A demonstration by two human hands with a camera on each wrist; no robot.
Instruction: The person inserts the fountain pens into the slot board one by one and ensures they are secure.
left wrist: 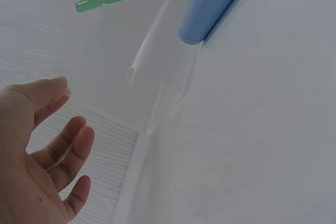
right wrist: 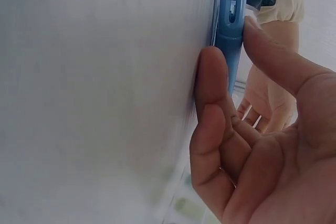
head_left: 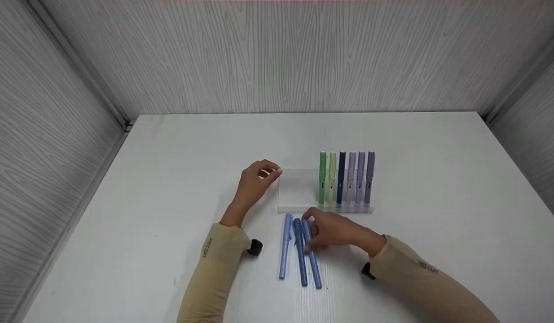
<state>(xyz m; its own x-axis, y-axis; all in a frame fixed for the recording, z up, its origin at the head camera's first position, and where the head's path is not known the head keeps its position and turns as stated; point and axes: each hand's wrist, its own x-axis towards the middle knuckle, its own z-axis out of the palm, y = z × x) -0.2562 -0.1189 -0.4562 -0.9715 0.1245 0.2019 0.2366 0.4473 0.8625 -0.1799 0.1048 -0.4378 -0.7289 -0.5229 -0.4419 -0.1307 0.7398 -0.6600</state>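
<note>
My left hand pinches the upper left corner of a clear pen rack between thumb and index finger. The other fingers stay loosely curved in the left wrist view. Three capped pens lie in front of the rack: a lavender-blue pen, a darker blue pen and a blue pen on the right. My right hand holds that right pen between thumb and fingers, and its lower end is on the table. The right wrist view shows the pen's barrel between thumb and index finger.
Upright in the rack's right part stand a green pen, a light green pen, a dark navy pen and several purple pens. The white table meets wood-grain panels at the back and sides.
</note>
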